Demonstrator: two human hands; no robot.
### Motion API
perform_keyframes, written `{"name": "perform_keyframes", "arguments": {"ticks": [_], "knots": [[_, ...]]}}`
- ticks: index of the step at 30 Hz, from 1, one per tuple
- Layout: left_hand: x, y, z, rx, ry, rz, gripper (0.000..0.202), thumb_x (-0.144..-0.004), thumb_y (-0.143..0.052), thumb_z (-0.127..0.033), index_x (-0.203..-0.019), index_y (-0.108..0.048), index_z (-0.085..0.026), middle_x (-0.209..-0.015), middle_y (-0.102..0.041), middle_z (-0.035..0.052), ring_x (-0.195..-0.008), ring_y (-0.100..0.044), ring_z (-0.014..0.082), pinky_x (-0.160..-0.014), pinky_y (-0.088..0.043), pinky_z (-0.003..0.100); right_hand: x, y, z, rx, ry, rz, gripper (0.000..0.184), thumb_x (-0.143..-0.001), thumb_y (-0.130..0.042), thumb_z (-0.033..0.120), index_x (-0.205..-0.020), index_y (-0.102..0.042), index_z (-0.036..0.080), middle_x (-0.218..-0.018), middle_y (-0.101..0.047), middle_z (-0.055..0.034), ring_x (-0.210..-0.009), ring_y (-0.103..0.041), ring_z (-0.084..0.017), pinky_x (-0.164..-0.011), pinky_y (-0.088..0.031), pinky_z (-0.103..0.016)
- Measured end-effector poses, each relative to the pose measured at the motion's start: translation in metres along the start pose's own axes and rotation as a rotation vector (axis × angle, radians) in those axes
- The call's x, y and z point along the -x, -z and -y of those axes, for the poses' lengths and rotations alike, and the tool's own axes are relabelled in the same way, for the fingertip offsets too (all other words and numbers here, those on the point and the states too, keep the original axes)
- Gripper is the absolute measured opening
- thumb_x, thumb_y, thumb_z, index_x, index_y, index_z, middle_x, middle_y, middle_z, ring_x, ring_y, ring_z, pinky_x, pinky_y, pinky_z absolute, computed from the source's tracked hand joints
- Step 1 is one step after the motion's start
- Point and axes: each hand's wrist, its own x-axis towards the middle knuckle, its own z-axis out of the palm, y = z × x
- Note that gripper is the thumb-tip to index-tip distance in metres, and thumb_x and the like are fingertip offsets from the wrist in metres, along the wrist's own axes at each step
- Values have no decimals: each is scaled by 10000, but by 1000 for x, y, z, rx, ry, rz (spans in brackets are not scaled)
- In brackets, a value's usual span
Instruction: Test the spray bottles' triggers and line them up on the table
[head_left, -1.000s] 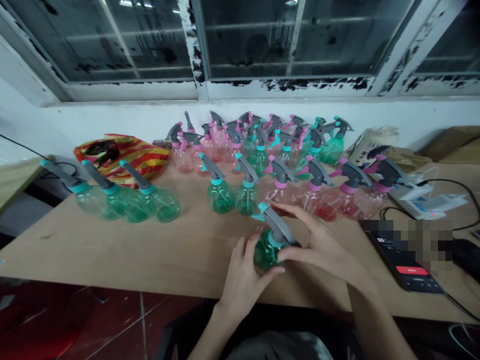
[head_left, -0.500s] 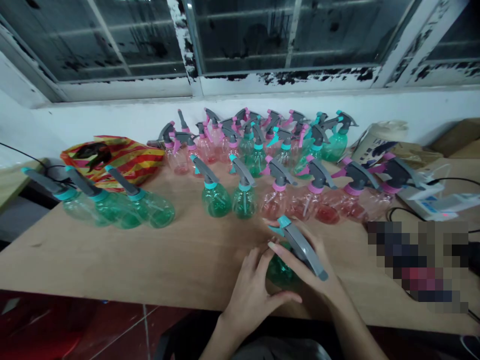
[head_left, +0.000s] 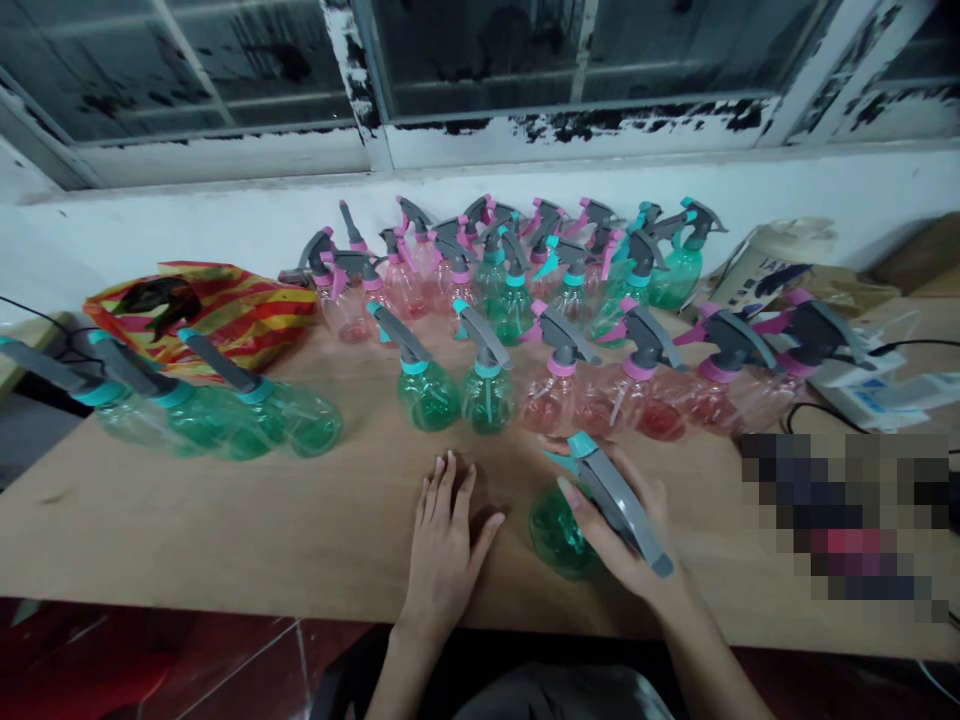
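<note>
My right hand [head_left: 626, 535] is closed around the neck and grey trigger head of a green spray bottle [head_left: 561, 528], which stands on the wooden table [head_left: 225, 510] near its front edge. My left hand [head_left: 444, 545] lies flat on the table just left of that bottle, fingers stretched out, holding nothing. Right behind my hands stand two green spray bottles [head_left: 426, 385] and a row of pink spray bottles [head_left: 645, 395].
Three green bottles [head_left: 247, 415] stand at the left by a red-and-yellow striped bag [head_left: 225, 315]. Several pink and green bottles [head_left: 510, 270] cluster by the white wall. At the right lie a white box [head_left: 877, 385], cables and a blurred-out object [head_left: 847, 520].
My left hand has let go of the green bottle and moved left to rest flat on the table. The right hand keeps hold of the bottle's head.
</note>
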Motion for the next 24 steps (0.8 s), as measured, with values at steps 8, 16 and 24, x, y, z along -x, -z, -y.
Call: {"name": "perform_keyframes", "arguments": {"ticks": [8,16,24], "knots": [[-1,0,-3,-63,-16,-10,541,-963,-472,-427,-1411,-401,-132,-1510,-392,203,-1430,-317,319,-1112,-358,537,-4,3,2,-2,63,-5,296,-856,-640,283,-1145,-589,241,-1032,-702,-56,-969,-683,-228,-829,-546,-336],[-2,2,-4,-105,-26,-11,520,-963,-476,-410,-1393,-425,-121,-1499,-410,202,-1418,-342,322,-1100,-379,532,-5,-2,-3,-27,31,-44,121,-845,-670,294,-939,-602,259,-804,-711,11,-723,-709,-175,-638,-557,-270],[-2,4,-6,-106,-13,-10,509,-964,-478,-410,-1388,-432,-133,-1494,-423,191,-1415,-347,320,-1086,-398,518,-1,2,-1,-23,29,3,260,-852,-663,307,-1105,-618,268,-1000,-721,-48,-944,-702,-235,-749,-565,-330]]}}
